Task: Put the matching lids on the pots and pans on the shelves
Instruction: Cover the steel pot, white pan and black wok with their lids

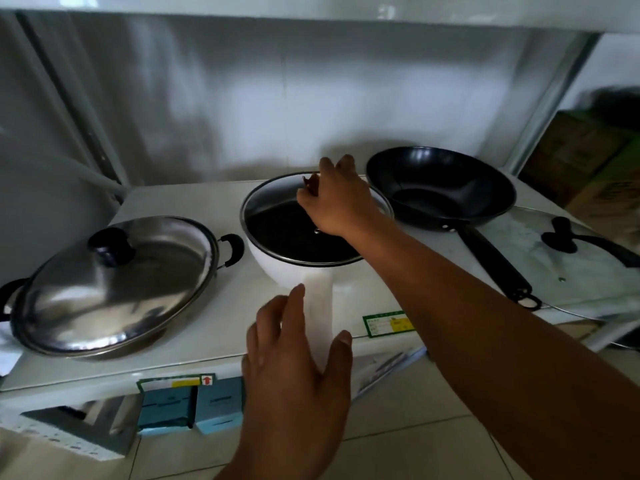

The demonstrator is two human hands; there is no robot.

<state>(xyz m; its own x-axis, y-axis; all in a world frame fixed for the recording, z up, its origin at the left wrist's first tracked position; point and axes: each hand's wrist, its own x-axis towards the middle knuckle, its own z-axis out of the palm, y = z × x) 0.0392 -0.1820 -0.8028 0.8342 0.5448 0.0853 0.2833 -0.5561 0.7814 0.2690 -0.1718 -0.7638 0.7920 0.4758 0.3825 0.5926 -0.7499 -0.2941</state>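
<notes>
A white pan (277, 268) with a dark inside stands mid-shelf, its white handle (320, 303) pointing toward me. A glass lid (277, 230) with a steel rim lies on it. My right hand (334, 202) reaches over the lid, its fingers closed on the brownish knob at the lid's far side. Around the end of the handle is my left hand (294, 368), with fingers and thumb spread and not clamped. On the left, a steel pot (114, 351) wears a steel lid (114, 289) with a black knob. To the right sits a black wok (440, 188) without a lid.
A second glass lid (561, 261) with a black knob lies flat at the shelf's right end, beside the wok's long handle. Cardboard boxes (581, 157) stand beyond the right upright. Blue boxes (194, 407) sit under the shelf. Another shelf hangs overhead.
</notes>
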